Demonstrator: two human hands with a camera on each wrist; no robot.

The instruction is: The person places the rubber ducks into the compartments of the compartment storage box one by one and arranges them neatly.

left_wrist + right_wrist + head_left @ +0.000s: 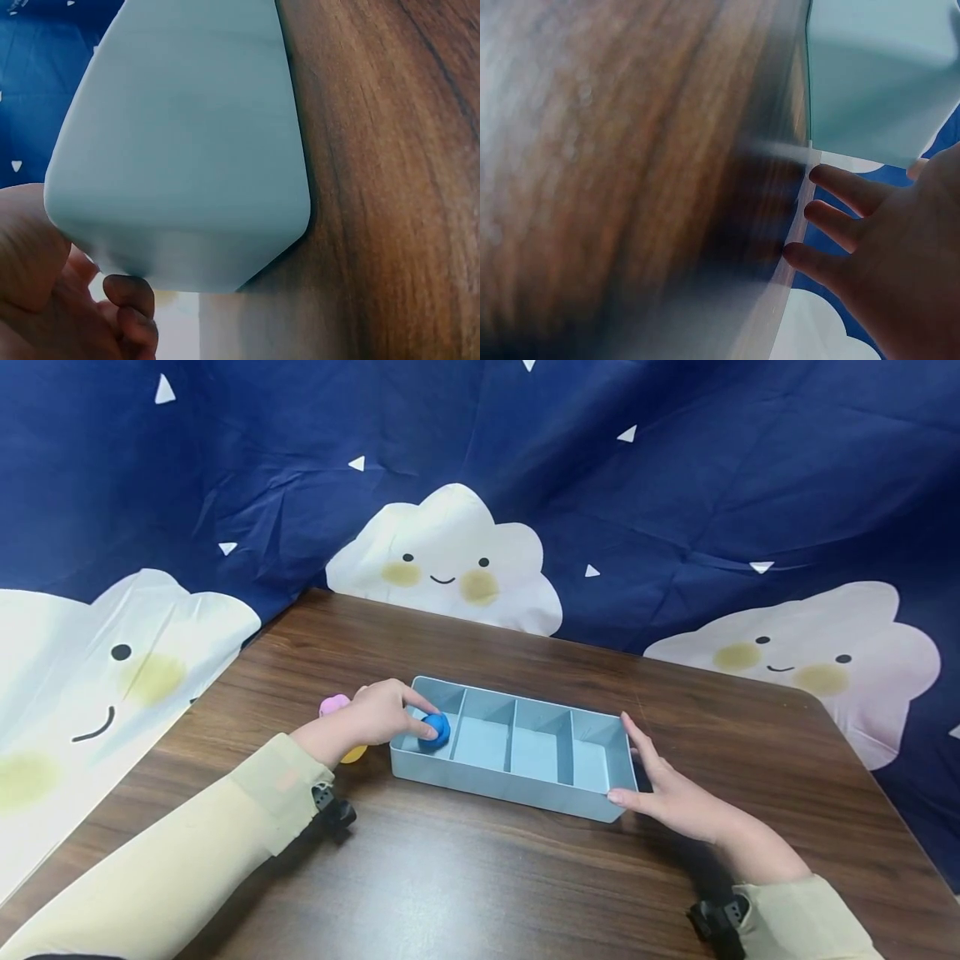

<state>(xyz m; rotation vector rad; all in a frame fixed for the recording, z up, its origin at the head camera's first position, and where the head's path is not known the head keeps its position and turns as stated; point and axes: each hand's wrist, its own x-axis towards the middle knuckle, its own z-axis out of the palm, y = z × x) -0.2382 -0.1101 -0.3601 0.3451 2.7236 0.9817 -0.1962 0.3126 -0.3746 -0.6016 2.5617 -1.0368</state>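
A pale blue tray (504,782) with several compartments in a row lies on the brown table. My left hand (381,714) reaches over its left end and pinches a small round blue thing (435,732) between thumb and finger, inside the leftmost compartment. In the left wrist view, the tray wall (180,135) hides that blue thing, while curled fingers (129,294) show beside the wall. My right hand (675,793) spans the tray's right end, its thumb at the near corner and a finger at the far one. Its other fingers (847,225) stretch out below the tray end in the right wrist view.
Partly behind my left wrist, a pink thing (333,703) and a yellow thing (353,754) lie on the table (480,877), left of the tray. A dark blue cloth (675,510) with smiling clouds hangs behind the table's far edge.
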